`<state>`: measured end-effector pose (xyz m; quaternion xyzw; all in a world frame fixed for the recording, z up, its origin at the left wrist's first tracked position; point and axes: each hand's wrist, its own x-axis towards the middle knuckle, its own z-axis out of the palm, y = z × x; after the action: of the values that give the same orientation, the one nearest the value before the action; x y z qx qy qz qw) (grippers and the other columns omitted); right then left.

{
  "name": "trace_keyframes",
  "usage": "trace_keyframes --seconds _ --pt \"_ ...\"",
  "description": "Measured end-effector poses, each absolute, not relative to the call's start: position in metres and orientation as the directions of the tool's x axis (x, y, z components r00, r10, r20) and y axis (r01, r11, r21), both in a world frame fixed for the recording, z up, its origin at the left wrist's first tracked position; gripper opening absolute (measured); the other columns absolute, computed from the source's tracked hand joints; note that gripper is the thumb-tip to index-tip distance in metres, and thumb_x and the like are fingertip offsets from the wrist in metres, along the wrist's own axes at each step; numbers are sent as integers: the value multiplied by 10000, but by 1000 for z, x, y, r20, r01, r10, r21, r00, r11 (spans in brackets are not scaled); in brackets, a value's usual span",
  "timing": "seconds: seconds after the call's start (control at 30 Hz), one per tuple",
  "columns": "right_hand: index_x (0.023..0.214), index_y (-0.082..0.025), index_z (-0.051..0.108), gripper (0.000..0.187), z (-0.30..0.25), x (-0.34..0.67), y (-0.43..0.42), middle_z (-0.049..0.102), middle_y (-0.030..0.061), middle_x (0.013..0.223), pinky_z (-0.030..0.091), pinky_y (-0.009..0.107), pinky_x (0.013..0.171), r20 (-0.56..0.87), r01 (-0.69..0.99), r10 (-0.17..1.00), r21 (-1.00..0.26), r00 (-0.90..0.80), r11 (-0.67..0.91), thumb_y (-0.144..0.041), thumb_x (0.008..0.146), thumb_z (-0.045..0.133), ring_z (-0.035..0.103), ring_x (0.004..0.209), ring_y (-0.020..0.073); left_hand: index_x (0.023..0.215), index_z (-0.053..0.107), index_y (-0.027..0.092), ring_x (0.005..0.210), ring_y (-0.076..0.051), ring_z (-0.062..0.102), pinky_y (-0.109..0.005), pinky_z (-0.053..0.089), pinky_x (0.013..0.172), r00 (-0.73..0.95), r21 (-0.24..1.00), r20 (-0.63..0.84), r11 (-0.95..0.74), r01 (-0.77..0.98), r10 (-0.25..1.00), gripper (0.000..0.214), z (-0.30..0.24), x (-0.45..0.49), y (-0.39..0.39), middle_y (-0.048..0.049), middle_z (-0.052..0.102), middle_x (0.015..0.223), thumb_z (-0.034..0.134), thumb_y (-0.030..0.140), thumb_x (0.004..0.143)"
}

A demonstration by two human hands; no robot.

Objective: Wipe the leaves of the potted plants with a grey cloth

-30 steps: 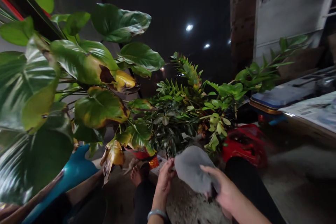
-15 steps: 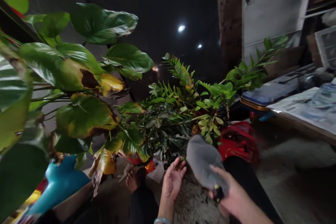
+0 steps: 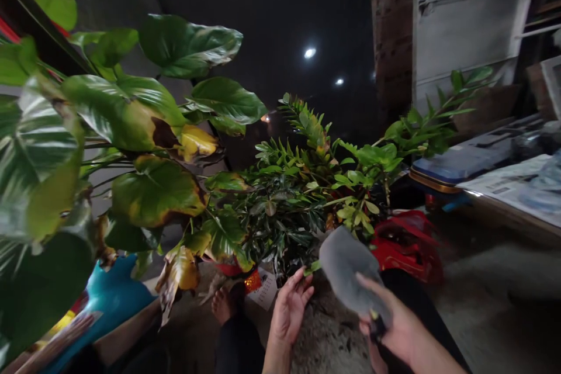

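Note:
My right hand (image 3: 397,315) grips a grey, oval, soft-looking thing (image 3: 350,269), blurred at its edges. A small black and yellow piece (image 3: 376,324) shows below my fingers; what it belongs to is hidden. To the left of it, my left hand (image 3: 291,307) is turned palm up, its fingers loosely curled and apart. A small green leaf (image 3: 312,269) touches or lies just beyond those fingertips; I cannot tell which. Dense potted plants (image 3: 284,204) stand right in front of both hands.
Large yellowing leaves (image 3: 160,190) hang across the left side. A red plastic bag (image 3: 409,245) is on the floor at right, below a table with papers (image 3: 517,181). At lower left, another person's hand (image 3: 72,330) is near a teal object (image 3: 114,289). A bare foot (image 3: 222,304) rests nearby.
The view has shifted slightly, moving the plants to the right in the picture. The grey thing stays in my right hand, and my left hand keeps its pose.

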<state>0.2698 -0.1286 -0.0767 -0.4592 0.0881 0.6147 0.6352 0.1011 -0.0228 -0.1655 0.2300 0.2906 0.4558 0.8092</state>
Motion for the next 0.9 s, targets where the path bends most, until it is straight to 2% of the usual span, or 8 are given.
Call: trace_keyframes --seconds 0.13,0.2,0.27,0.4,0.53,0.73,0.8,0.9 --pt "708 -149 698 341 -66 260 -134 692 37 575 470 275 468 -564 -847 800 -512 204 -145 -196 430 890 614 492 178 811 762 147 1054 -334 621 -426 466 902 410 658 -247 463 -595 878 280 -161 100 -25 -144 731 1019 788 340 610" --pt "763 -159 706 318 -46 272 -116 709 31 620 490 295 536 -429 -848 875 -528 226 -40 -198 492 868 641 558 193 819 764 153 1031 -316 632 -411 476 881 418 654 -249 470 -593 874 269 -160 100 -26 -135 726 1055 791 324 612" --pt "690 -169 672 157 -29 287 -90 667 13 543 431 290 449 -341 -850 907 -526 246 33 -228 618 798 578 460 170 863 768 162 1052 -313 626 -413 473 883 426 648 -253 479 -592 869 271 -161 100 -26 -131 703 1133 784 304 632" --pt "502 -183 521 341 -30 286 -62 499 -15 378 312 235 344 -486 -884 857 -460 172 -84 -261 823 604 407 308 106 916 767 172 1133 -355 588 -455 450 923 423 669 -246 469 -577 872 323 -167 93 -26 -148 666 1211 807 306 624" --pt "474 -179 506 358 -59 252 -87 472 -15 336 285 215 310 -668 -863 726 -454 165 -222 -257 791 651 390 271 102 929 761 171 1081 -359 620 -465 454 922 418 708 -273 475 -523 867 377 -175 79 -23 -163 654 1229 836 319 591" --pt "643 -174 633 154 -23 274 -88 646 -4 512 360 262 335 -421 -817 854 -576 306 8 -179 599 780 525 387 152 782 724 183 1020 -316 633 -452 480 878 177 686 -300 341 -643 937 261 -160 67 -16 -125 689 1146 807 332 584" --pt "688 -187 639 127 -9 288 -70 667 -13 552 372 268 357 -348 -816 872 -570 344 94 -169 629 750 550 418 158 707 688 187 1030 -304 624 -444 478 878 137 666 -252 274 -694 958 224 -149 67 -14 -111 679 1165 796 342 589" --pt "630 -189 594 150 -15 285 -55 620 -8 492 359 248 376 -486 -883 833 -470 263 5 -194 778 618 504 378 128 722 672 188 1055 -313 606 -446 467 877 82 680 -225 217 -701 971 231 -139 73 -11 -110 676 1144 799 309 572"
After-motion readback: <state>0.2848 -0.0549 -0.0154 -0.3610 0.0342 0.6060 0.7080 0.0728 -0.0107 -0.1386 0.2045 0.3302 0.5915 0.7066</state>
